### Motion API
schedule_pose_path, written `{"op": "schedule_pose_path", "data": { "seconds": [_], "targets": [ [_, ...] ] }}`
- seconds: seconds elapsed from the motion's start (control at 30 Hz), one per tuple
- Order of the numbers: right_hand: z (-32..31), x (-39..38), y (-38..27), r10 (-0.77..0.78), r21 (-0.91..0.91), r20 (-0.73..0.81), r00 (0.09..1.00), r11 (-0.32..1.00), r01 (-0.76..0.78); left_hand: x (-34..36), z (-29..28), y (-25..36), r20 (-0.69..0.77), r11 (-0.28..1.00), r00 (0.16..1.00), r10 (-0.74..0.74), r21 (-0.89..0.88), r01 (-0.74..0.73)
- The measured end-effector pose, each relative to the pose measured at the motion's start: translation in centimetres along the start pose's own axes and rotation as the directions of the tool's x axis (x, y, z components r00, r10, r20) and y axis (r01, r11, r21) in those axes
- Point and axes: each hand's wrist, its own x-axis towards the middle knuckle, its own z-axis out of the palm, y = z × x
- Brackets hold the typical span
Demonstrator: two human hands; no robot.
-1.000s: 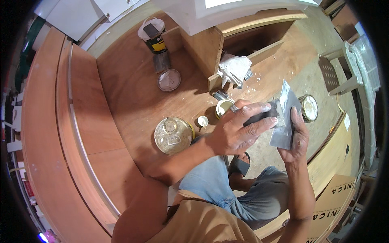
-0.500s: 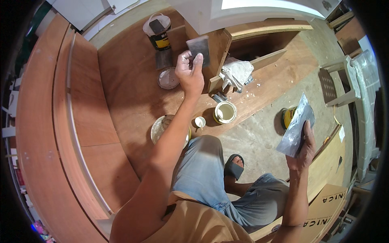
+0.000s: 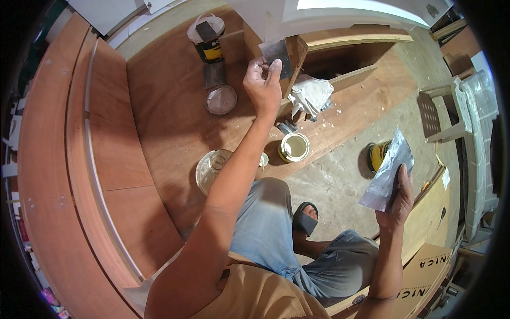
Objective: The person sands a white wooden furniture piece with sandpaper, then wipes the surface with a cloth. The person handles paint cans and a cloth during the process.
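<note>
Up near the face of the white cabinet, my left hand [image 3: 264,82] pinches a dark, flat, rectangular putty spreader [image 3: 281,59] between thumb and fingers. Pale residue coats part of the spreader and my fingertips. On the right, my right hand [image 3: 397,201] grips a shiny silver-grey sheet [image 3: 387,175] by its edge, thumb on top. That sheet tilts over the floor and partly covers a yellow-and-black can [image 3: 377,154]. The white cabinet panel [image 3: 340,21] rises just beyond the spreader; whether the two touch I cannot tell.
Below my left forearm stand an open tub of pale paste [image 3: 294,147] and a round lid [image 3: 212,166]. Farther off are a smeared lid [image 3: 221,99] and a handled bucket [image 3: 207,42]. A white rag [image 3: 310,95] hangs on the wooden base frame [image 3: 350,38]. A plastic stool [image 3: 451,106] stands right.
My left hand has moved right and slightly up with the spreader, closer to the wooden frame's corner. The sheet in my right hand has dipped slightly.
</note>
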Motion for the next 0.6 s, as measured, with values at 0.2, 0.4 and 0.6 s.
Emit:
{"op": "schedule_pose_path", "data": {
  "seconds": [0.2, 0.4, 0.6],
  "targets": [
    [-0.4, -0.1, -0.1, -0.006, 0.013, 0.032, 0.999, 1.0, 0.006, 0.3, 0.6, 1.5, -0.024, 0.999, 0.999, -0.022, -0.038, 0.021],
    [-0.2, -0.3, -0.2, 0.0, -0.015, 0.045, 0.999, 1.0, 0.001, 1.3, 1.1, 3.7, -0.02, 0.998, 0.999, -0.033, -0.048, 0.032],
    [-0.6, -0.1, -0.2, 0.003, 0.001, 0.03, 1.0, 1.0, -0.003, 2.3, 1.4, 5.1, -0.032, 0.999, 0.998, -0.048, -0.019, 0.047]
  ]
}}
